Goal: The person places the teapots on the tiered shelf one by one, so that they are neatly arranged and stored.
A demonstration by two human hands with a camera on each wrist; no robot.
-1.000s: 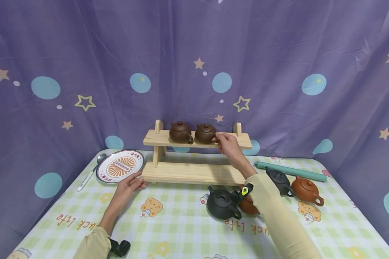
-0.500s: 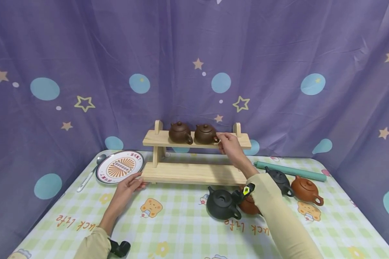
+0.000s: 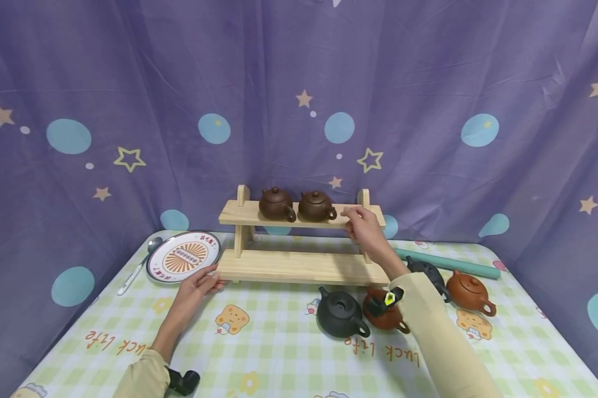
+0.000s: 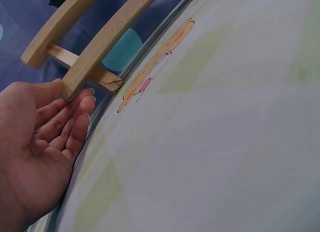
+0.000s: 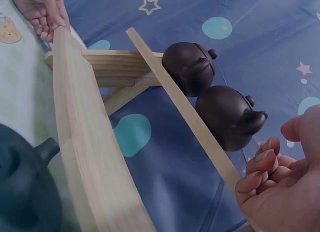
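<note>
Two dark brown teapots, a left one [image 3: 276,204] and a right one [image 3: 315,207], stand side by side on the upper board of a two-tier wooden shelf [image 3: 299,265]. My right hand [image 3: 370,232] is just right of the right teapot's handle, apart from it. In the right wrist view the fingers of that hand [image 5: 287,177] are loosely bent and hold nothing. My left hand [image 3: 191,293] grips the left end of the lower board. The left wrist view has its thumb [image 4: 49,92] on one side of the board and fingers on the other.
In front of the shelf's right part sit a black teapot [image 3: 339,313] and a reddish-brown teapot [image 3: 385,316]. Farther right are another black teapot [image 3: 428,276], an orange-brown teapot [image 3: 470,292] and a green roll [image 3: 450,262]. A plate [image 3: 184,257] and spoon [image 3: 138,271] lie left.
My right hand has let go of the right brown teapot's handle and moved a little to the right. The left hand stays on the shelf's end.
</note>
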